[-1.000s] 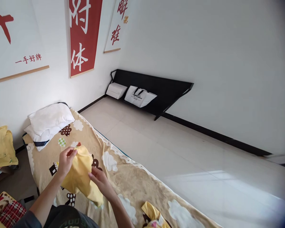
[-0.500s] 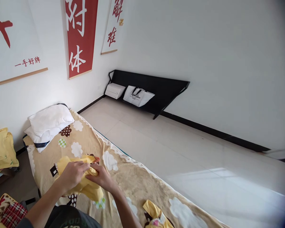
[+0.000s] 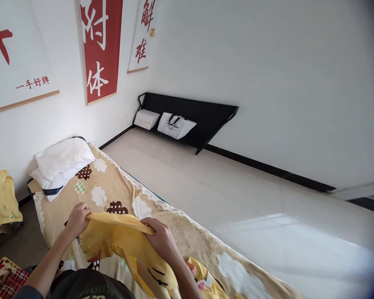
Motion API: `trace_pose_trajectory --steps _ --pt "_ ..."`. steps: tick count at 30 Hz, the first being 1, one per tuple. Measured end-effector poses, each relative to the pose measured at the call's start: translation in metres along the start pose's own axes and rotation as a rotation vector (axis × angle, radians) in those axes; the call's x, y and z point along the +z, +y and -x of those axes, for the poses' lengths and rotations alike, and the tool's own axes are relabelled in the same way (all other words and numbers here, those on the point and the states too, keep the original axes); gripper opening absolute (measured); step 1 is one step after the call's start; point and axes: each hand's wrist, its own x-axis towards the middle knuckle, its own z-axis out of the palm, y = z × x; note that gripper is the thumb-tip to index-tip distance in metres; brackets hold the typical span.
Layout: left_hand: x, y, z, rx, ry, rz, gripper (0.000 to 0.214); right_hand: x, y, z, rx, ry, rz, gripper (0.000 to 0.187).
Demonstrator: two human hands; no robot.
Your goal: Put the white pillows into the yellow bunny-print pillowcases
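I hold a yellow garment (image 3: pixel 121 245) stretched between both hands over the bed. My left hand (image 3: pixel 77 219) is closed on its left edge. My right hand (image 3: pixel 162 238) pinches the same top edge further right. The cloth hangs down toward my lap and shows a black printed mark near its lower part. Under it lies a tan blanket (image 3: pixel 118 189) patterned with clouds and small houses. A second yellow piece of clothing (image 3: pixel 205 276) lies on the blanket just right of my right forearm.
White pillows (image 3: pixel 62 160) lie at the head of the bed. A yellow fabric pile (image 3: pixel 1 199) sits at the far left. A black frame (image 3: pixel 193 118) leans on the far wall with a white bag (image 3: pixel 174 124) and white box (image 3: pixel 146 119). Pale tiled floor (image 3: pixel 237 195) stretches right.
The bunched yellow garment has been pulled open. My hands moved apart along its top edge and it now spreads wide. The view shifted slightly right and down.
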Motion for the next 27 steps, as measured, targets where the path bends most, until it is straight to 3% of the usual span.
trace_pose_trajectory --steps 4,7,10,14,19,22,27 --pt "0.017 -0.024 -0.008 -0.010 0.305 0.300 0.033 0.002 0.008 0.007 0.024 0.032 0.071 0.006" --pt "0.011 -0.024 -0.012 -0.049 0.408 0.349 0.041 0.002 0.016 0.010 0.001 0.059 0.062 0.006" --pt "-0.013 -0.017 -0.015 0.061 0.479 0.262 0.045 -0.004 0.018 0.014 -0.006 0.048 -0.041 0.016" --pt "-0.055 -0.008 -0.019 0.341 0.742 -0.046 0.040 -0.012 0.010 0.016 0.066 0.051 -0.210 0.042" --pt "-0.103 -0.001 -0.021 0.397 1.055 -0.256 0.042 -0.017 -0.009 0.014 0.163 -0.044 -0.281 0.050" --pt "-0.128 -0.002 -0.017 0.416 1.112 -0.296 0.045 -0.022 -0.015 0.013 0.158 -0.102 -0.260 0.047" --pt "-0.164 -0.003 -0.003 0.583 1.013 -0.495 0.040 -0.045 -0.002 0.005 0.131 -0.187 0.024 0.036"
